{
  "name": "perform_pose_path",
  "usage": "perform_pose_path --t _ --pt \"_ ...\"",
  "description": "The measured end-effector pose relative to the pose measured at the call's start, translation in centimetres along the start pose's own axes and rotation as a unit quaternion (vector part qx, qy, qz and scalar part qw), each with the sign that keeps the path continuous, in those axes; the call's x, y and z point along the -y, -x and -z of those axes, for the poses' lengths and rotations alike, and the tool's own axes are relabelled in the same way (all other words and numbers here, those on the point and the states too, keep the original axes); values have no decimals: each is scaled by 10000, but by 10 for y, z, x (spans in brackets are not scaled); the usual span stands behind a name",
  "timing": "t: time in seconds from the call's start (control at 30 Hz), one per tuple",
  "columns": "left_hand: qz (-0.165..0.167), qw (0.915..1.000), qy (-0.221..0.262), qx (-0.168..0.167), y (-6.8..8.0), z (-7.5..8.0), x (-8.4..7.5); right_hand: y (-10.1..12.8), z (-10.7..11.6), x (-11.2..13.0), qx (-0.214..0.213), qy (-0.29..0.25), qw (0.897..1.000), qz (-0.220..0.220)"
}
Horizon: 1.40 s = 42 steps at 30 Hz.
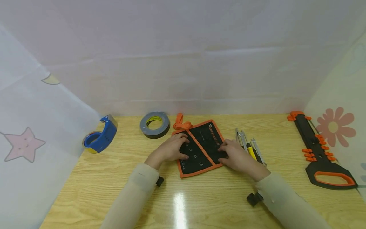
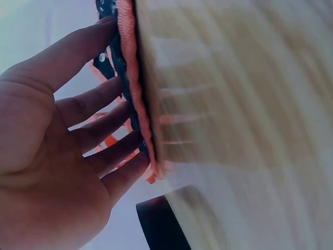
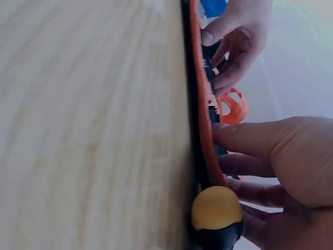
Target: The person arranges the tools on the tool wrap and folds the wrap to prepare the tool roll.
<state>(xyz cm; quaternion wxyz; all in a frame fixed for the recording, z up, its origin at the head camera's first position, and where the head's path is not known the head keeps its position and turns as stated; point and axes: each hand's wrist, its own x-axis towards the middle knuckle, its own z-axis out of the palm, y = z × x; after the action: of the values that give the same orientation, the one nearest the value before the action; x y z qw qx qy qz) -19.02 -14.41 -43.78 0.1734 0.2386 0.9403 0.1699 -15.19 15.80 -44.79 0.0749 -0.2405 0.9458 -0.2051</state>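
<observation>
A black fabric tool pouch point(image 1: 206, 137) with orange trim and printed numbers lies flat on the table, slightly turned. My left hand point(image 1: 171, 148) rests its fingertips on the pouch's left part; the left wrist view shows the fingers spread along the orange edge point(image 2: 133, 78). On the right part of the pouch, the fingertips of my right hand point(image 1: 236, 156) touch the fabric near its border. Just beyond that hand lie a yellow-and-black screwdriver point(image 1: 251, 151) and several wrenches point(image 1: 256, 147), partly hidden by the hand. The screwdriver's rounded yellow end point(image 3: 216, 208) shows in the right wrist view.
An orange strap point(image 1: 180, 122) is bunched at the pouch's top edge. Behind and left stands a roll of grey tape point(image 1: 146, 127), with a blue tape dispenser point(image 1: 106, 136) farther left. A black rack with orange clips and a handle point(image 1: 314, 173) lies at the right.
</observation>
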Motion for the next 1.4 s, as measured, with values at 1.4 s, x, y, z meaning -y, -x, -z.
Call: perform_pose_path --t 1.4 --pt "41 9995 291 135 31 -13 -14 -6 -5 6 196 99 9996 173"
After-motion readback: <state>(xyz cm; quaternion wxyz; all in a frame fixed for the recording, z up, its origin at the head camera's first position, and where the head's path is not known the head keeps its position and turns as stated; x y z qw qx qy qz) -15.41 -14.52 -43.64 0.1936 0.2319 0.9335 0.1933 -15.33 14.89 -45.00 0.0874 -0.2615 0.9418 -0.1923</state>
